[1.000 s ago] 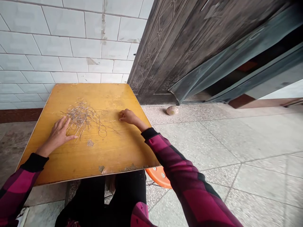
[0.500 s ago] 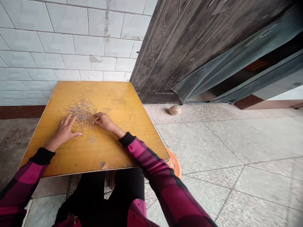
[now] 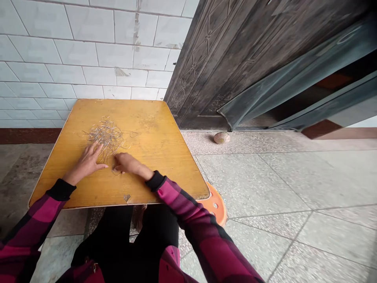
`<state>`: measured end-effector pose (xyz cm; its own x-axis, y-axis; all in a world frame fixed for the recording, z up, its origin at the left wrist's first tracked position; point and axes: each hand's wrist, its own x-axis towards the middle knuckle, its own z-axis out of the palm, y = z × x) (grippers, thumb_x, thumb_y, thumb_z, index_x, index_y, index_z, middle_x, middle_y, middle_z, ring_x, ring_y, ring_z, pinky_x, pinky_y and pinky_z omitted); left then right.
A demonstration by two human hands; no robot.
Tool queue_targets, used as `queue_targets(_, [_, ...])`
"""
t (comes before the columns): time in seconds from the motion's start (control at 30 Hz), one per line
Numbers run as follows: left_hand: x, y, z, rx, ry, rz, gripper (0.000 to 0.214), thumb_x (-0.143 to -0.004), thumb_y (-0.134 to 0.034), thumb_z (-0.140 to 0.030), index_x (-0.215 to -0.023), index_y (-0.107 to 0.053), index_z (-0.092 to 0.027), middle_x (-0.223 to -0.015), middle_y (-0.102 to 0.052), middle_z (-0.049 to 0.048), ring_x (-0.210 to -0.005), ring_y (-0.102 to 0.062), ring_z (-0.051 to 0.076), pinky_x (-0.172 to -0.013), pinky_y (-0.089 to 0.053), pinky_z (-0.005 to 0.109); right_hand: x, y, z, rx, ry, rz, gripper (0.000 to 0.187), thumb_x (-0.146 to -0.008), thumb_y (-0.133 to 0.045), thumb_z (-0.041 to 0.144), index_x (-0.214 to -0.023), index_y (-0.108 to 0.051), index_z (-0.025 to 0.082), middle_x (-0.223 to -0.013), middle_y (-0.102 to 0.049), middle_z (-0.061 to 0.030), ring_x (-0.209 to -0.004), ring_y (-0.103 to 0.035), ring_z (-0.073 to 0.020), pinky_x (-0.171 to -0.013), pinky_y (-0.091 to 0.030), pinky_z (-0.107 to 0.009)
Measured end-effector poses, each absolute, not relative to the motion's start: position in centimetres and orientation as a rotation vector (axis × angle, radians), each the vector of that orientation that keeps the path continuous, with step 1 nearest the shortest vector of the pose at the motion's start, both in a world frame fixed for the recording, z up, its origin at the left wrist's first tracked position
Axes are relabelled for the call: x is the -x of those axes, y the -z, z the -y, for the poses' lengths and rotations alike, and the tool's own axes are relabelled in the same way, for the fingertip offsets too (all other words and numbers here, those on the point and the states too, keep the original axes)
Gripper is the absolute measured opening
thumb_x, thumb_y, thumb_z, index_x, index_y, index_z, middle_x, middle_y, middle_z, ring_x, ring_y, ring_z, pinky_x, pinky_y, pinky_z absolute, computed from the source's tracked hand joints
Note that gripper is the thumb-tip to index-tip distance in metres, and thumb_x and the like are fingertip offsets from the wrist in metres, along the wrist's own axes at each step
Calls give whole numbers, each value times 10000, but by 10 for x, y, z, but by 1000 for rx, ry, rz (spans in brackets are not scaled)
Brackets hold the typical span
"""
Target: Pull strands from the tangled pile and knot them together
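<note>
A tangled heap of thin, shiny wire pieces (image 3: pixel 106 133) lies on the yellow wooden table (image 3: pixel 159 157). My left hand (image 3: pixel 86 162) rests at the heap's near left edge, fingers spread and fingertips on the wires, thumb stretched to the right. At the near right side of the heap, my right hand (image 3: pixel 128 163) has its fingers curled and pinched together, low over the tabletop. A thin curved wire (image 3: pixel 115 172) shows beneath its fingers and appears to be held there. A loose wire loop (image 3: pixel 134 134) lies right of the heap.
A white tiled wall (image 3: pixel 88 55) stands behind the table, with a dark carved door (image 3: pixel 206 70) to the right. An orange stool (image 3: pixel 216 204) is at the table's right front corner. A pale round object (image 3: pixel 222 138) sits on the floor by the door.
My right hand has moved from the heap's right side toward me, with a curved wire now under its fingers. My left hand stays by the heap. The view has shifted slightly.
</note>
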<state>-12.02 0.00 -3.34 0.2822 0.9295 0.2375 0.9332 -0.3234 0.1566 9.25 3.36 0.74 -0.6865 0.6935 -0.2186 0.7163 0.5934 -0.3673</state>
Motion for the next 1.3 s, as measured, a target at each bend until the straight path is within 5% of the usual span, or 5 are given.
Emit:
queue_targets(0.33, [116,27,18,2399,600,1681,541,-866,-567,-384,-1328,-456,-127,-1439,-395,221,-1329,-374,377,-1045,-363,540,-92,-13,-59,-1281,553,-2978,265,-919,-540,337,-1158,-622,257,-1049,-711,26,-869,-651,-88,-739,-460,-153])
queue_targets(0.43, [88,23,27,2569,609,1477,433,-901,-519,-368,-1272,-525,-144,-1402,-471,172,-1316,-410,304,-1085,-349,478,-123,-15,-95,-1501,296,-2891,287,-914,-498,206,-1177,-607,177,-1130,-673,-64,-955,-630,-155,-791,-462,-232])
queue_targets(0.7, [18,36,13,2802,219,1330,717,-826,-544,-602,-1373,-472,-143,-1518,-337,192,-1411,-251,364,-1120,-196,580,-147,-8,-133,-1389,-167,-2798,324,-899,-365,37,-1053,-647,81,-1055,-663,-195,-1084,-519,-277,-876,-366,-380])
queue_targets(0.93, [64,46,-6,2655,181,1532,591,-898,-478,-523,-1368,-489,-165,-1508,-367,169,-1412,-261,343,-1118,-196,561,-145,0,-136,-1158,-239,-2846,363,-948,-300,100,-1082,-634,49,-1105,-629,-215,-1081,-494,-281,-889,-326,-382])
queue_targets(1.3, [91,26,-7,2520,310,1583,587,-898,-469,-532,-1308,-523,-115,-1422,-473,197,-1358,-351,348,-1106,-233,539,-131,-4,-113,-1133,-34,-2842,275,-937,-440,192,-1127,-637,170,-1068,-679,-107,-973,-620,-208,-772,-420,-282])
